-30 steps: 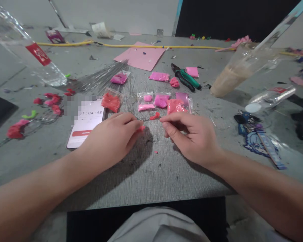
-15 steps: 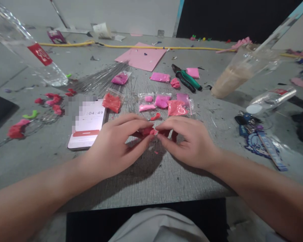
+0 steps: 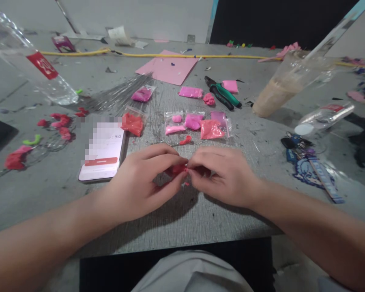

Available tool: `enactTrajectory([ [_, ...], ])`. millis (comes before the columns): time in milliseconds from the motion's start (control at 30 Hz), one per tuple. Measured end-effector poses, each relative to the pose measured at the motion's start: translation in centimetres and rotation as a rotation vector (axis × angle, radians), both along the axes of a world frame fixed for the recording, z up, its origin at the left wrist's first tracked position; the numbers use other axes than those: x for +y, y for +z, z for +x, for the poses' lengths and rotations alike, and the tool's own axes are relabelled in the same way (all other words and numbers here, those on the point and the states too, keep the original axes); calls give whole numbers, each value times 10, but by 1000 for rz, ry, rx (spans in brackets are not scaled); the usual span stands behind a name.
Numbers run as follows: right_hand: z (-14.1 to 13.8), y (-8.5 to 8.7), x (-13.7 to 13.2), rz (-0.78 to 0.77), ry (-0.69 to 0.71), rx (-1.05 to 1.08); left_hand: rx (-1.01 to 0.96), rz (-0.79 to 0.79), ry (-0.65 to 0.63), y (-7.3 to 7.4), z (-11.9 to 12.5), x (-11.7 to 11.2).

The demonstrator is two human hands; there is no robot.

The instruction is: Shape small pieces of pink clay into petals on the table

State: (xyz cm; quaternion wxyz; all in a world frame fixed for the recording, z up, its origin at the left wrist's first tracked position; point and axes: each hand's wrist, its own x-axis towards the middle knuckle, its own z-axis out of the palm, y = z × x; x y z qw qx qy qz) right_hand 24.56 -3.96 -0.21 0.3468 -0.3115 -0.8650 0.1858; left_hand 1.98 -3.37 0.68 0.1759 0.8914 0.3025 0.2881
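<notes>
1st clerk: Entry 1, the 2 hands; how do they stand?

2nd clerk: Item: left hand (image 3: 142,182) and right hand (image 3: 225,174), fingertip to fingertip over the near middle of the grey table (image 3: 182,223); thumb and forefinger of each pinch 1 small red clay piece (image 3: 179,168), which sits between the 2 hands just above the tabletop; the remaining fingers curl in loosely; both bare forearms come in from the near edge.

1st clerk: Entry 2, what lies just beyond them?

2nd clerk: 1 red clay bit on a thin wire (image 3: 185,140), apart from the fingers; behind it, small clear bags in a loose row: 1 red bag (image 3: 132,123), pink bags (image 3: 194,121), 1 coral bag (image 3: 212,129); 1 phone (image 3: 101,151) flat and screen up, near the left hand but not touching it.

1st clerk: Entry 3, farther off?

2nd clerk: 1 bundle of thin wires (image 3: 118,95); 1 pink sheet (image 3: 167,69); 1 pair of green-handled pliers (image 3: 223,95); 1 clear bottle (image 3: 27,61) with a red label, far left; several red clay shapes (image 3: 61,121) at the left; 1 plastic cup (image 3: 276,95) holding a beige drink, far right; 1 bunch of keys (image 3: 295,142), well apart from the right hand.
</notes>
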Motion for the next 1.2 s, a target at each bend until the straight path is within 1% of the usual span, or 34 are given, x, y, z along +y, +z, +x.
enactTrajectory([
  [67, 1, 1, 0, -50, -17, 33, -4, 8, -9, 2, 0, -1],
  [200, 3, 2, 0, -136, -122, 96, 23, 50, 16, 2, -1, -1],
  [267, 3, 2, 2, -132, -147, 104, 65, 55, 29, -1, -2, 2],
  [367, 1, 2, 4, -82, -197, 98, 121, 39, 74, -11, -4, 9],
  [467, -1, 1, 6, -95, -229, 109, 160, 14, 85, -19, -6, 16],
  [600, -1, 0, 4, -120, -199, 114, 178, 4, 83, -22, -10, 22],
  [800, -2, 1, 0, -30, -78, 51, 190, 60, 130, -17, -12, 22],
  [867, -2, 1, -1, -17, -68, 49, 156, 68, 145, -15, -11, 20],
  [967, -1, 0, -1, 14, -61, 83, 33, 60, 171, -8, -8, 16],
  [1033, -1, -1, -2, 26, -42, 119, -33, -29, 157, -3, -6, 13],
  [1067, -1, -1, -2, 29, -29, 142, -56, -114, 139, -1, -4, 12],
  [1200, -2, -2, -5, 78, 38, 207, -166, -605, 44, 5, 0, 4],
])
